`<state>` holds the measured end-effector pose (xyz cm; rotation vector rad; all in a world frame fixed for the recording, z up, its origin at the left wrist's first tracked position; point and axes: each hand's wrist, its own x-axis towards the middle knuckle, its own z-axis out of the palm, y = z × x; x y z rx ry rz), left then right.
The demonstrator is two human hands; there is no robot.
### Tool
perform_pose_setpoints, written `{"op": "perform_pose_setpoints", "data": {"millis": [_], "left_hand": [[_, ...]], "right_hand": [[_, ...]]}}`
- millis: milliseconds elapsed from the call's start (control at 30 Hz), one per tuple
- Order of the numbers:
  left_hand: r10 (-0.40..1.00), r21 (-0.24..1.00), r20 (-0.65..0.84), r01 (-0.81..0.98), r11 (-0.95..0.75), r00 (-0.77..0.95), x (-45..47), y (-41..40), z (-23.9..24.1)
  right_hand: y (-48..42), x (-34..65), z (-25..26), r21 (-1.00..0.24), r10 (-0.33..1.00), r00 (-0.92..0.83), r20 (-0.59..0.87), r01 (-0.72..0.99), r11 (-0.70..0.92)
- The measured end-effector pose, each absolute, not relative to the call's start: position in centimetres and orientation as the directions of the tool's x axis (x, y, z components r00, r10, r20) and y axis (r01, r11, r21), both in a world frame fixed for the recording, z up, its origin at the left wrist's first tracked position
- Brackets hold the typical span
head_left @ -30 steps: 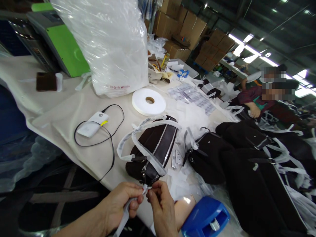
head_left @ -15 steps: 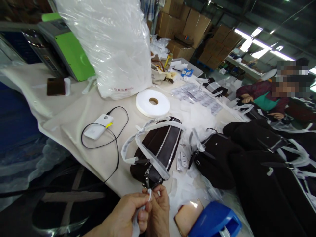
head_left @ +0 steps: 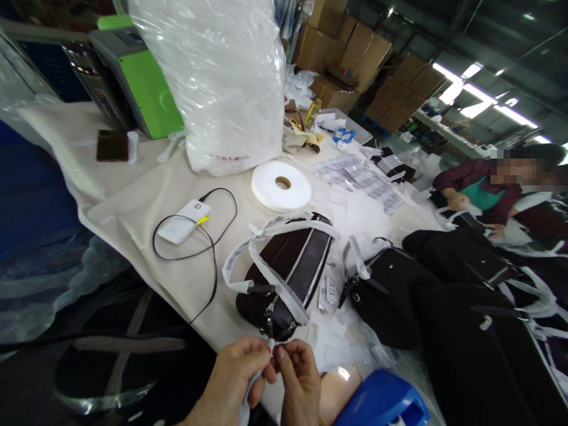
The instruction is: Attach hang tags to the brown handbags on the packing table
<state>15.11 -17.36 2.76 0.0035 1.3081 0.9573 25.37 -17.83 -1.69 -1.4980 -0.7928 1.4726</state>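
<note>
A dark brown zippered bag [head_left: 295, 260] lies on the table with its handles [head_left: 279, 284] wrapped in white paper. At its near end, my left hand [head_left: 242, 370] is closed on a white-wrapped strap [head_left: 247, 402] that hangs down below the fingers. My right hand [head_left: 302, 378] is pinched close beside the left fingertips, near the strap's upper end by the bag's metal hardware [head_left: 268, 313]. Something small and red shows between the two hands. What the right fingertips hold is too small to make out.
A white tape roll [head_left: 283, 184], a white power bank [head_left: 184, 222] with a black cable and a large plastic bag [head_left: 231, 89] are on the table. More dark bags [head_left: 470, 331] are heaped right. A blue tape dispenser [head_left: 381, 399] stands near. A co-worker [head_left: 483, 189] sits beyond.
My right hand has shifted slightly right, opening a small gap from the left, which keeps the strap. The view has shifted a little. The co-worker's hands have moved.
</note>
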Motion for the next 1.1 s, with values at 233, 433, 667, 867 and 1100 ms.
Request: {"op": "perform_pose_setpoints", "data": {"millis": [233,433,667,867,1100], "left_hand": [[0.617,0.550,-0.780,-0.586,0.595,-0.104,15.4,-17.5,2.2],[0.721,0.701,-0.679,-0.410,0.584,-0.135,15.1,-17.7,1.8],[0.746,0.745,-0.647,-0.338,0.575,-0.157,14.8,-17.6,1.9],[0.724,0.692,-0.681,-0.425,0.583,-0.115,14.7,-17.2,2.3],[0.638,0.527,-0.767,-0.506,0.683,0.061,13.5,-16.5,3.3]], "right_hand": [[-16.3,27.1,0.8,-0.878,0.990,-0.085,0.108,0.459,0.135],[-12.3,26.3,4.9,-0.548,0.683,-0.723,0.099,0.534,0.644],[-9.7,25.1,5.8,-0.371,0.464,-0.879,-0.109,0.469,0.802],[-9.3,25.5,5.5,-0.354,0.336,-0.935,-0.118,0.355,0.865],[-9.4,26.7,5.2,-0.426,0.225,-0.971,-0.085,0.239,0.873]]}}
